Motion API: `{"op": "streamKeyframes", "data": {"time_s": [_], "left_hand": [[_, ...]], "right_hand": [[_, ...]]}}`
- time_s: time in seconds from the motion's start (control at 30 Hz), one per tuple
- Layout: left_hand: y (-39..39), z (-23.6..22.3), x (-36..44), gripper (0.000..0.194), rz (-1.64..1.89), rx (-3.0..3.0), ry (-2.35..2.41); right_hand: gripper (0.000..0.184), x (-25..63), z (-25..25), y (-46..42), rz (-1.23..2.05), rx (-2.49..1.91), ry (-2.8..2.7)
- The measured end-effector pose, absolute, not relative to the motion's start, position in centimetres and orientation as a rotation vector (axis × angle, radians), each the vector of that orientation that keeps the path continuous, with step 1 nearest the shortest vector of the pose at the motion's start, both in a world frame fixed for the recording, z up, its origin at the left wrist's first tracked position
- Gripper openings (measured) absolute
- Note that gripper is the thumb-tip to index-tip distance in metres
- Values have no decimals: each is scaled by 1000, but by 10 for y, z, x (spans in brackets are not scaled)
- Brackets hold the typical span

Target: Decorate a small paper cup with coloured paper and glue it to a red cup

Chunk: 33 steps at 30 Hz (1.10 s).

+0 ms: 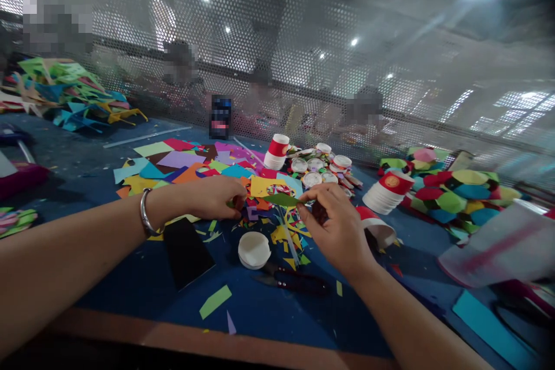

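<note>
My right hand point(336, 222) pinches a narrow strip of green paper point(281, 200), edge toward me, above the paper scraps. My left hand point(219, 198), with a silver bangle at the wrist, is closed a short way to the left; a bit of green shows at its fingertips, but what it holds is unclear. Below and between the hands lies a white round cup bottom point(254, 250). Dark thread snips point(299, 281) rest just in front of it. Under my left wrist is a black sheet point(186, 251).
Coloured paper pieces point(182, 160) spread behind my hands. Stacked red-and-white paper cups point(276, 152) stand beside a heap of white discs point(314, 179); another cup stack point(387, 192) leans at right. Coloured paper shapes point(455, 191) and a translucent container point(498, 248) sit right. A perforated screen rises behind.
</note>
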<state>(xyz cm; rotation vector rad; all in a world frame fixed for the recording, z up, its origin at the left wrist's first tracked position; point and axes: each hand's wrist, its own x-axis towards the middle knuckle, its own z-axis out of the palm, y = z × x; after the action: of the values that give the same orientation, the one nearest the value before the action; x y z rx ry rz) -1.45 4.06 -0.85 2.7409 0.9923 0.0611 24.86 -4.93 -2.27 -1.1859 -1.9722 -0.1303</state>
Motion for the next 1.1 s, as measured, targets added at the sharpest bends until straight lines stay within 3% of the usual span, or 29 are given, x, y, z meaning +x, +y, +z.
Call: {"op": "streamKeyframes", "data": {"time_s": [0.37,1.1], "left_hand": [[27,6,-13,14,232,2651,972],[-8,15,-12,4,33,2596,785]], "right_hand": [[7,251,-20,-49,-184,-1191,-1929],[3,249,-21,-48,-144,-1196,-1941]]}}
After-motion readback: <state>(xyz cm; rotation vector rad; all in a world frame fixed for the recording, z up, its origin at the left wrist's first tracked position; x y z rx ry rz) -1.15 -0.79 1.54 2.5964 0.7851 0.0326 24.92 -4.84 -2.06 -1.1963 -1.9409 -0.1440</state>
